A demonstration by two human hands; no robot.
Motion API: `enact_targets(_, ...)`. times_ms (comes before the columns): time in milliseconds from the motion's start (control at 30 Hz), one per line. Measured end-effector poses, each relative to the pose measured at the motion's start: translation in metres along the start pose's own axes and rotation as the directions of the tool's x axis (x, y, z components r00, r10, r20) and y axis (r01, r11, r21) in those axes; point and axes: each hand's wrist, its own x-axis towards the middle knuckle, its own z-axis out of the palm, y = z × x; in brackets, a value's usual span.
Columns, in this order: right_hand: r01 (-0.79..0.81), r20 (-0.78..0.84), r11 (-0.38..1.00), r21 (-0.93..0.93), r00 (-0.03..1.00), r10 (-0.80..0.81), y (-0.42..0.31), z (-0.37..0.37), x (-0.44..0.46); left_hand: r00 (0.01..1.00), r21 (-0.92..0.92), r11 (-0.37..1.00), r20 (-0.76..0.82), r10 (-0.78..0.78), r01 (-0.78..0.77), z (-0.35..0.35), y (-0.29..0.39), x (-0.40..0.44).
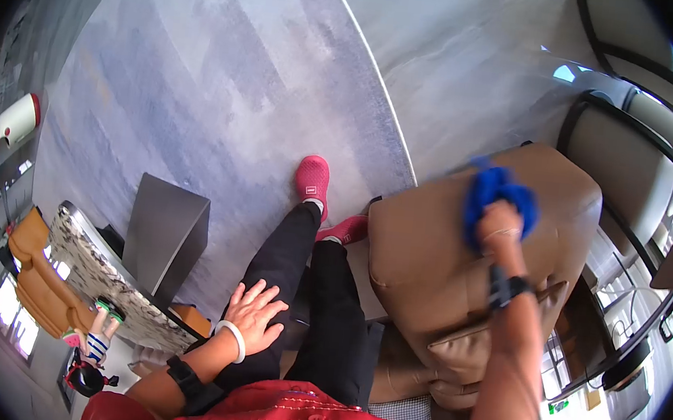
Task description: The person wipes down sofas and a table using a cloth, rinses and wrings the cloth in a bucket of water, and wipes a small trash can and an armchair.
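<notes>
My right hand [501, 224] is closed on a bunched blue cloth [522, 197], which lies against the top of a brown leather sofa seat [431, 235]. Motion blurs the hand and cloth a little. My left hand [255, 315] rests flat on my thigh, fingers spread, with nothing in it. A white bangle [233, 341] circles the left wrist, and a black band sits on each forearm.
Pink shoes [312, 179] stand on a blue-grey rug [228, 78] beside the sofa. To the left are a dark grey box-shaped stand [164, 230], a speckled stone-topped table [97, 260] and a doll [96, 349]. Dark-framed chairs [622, 148] line the right.
</notes>
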Motion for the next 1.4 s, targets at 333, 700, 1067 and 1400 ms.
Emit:
enact_targets(333, 0.229, 0.346, 0.973, -0.014, 0.915, -0.21, -0.108, 0.034, 0.02, 0.99, -0.064, 0.998, -0.137, -0.031, 0.022, 0.008, 0.002, 0.008)
enact_targets(700, 0.136, 0.27, 0.988, -0.067, 0.956, -0.113, -0.086, 0.04, 0.075, 0.969, -0.159, 0.986, -0.231, -0.087, 0.05, 0.005, 0.007, 0.01)
enact_targets(1067, 0.268, 0.396, 0.955, -0.124, 0.896, -0.2, -0.156, 0.087, 0.14, 0.98, -0.187, 0.981, -0.178, -0.091, 0.057, -0.002, 0.001, 0.01)
enact_targets(1400, 0.466, 0.487, 0.877, 0.114, 0.744, -0.458, -0.216, 0.088, 0.109, 0.973, -0.194, 0.98, -0.211, -0.09, 0.049, -0.001, 0.004, 0.011)
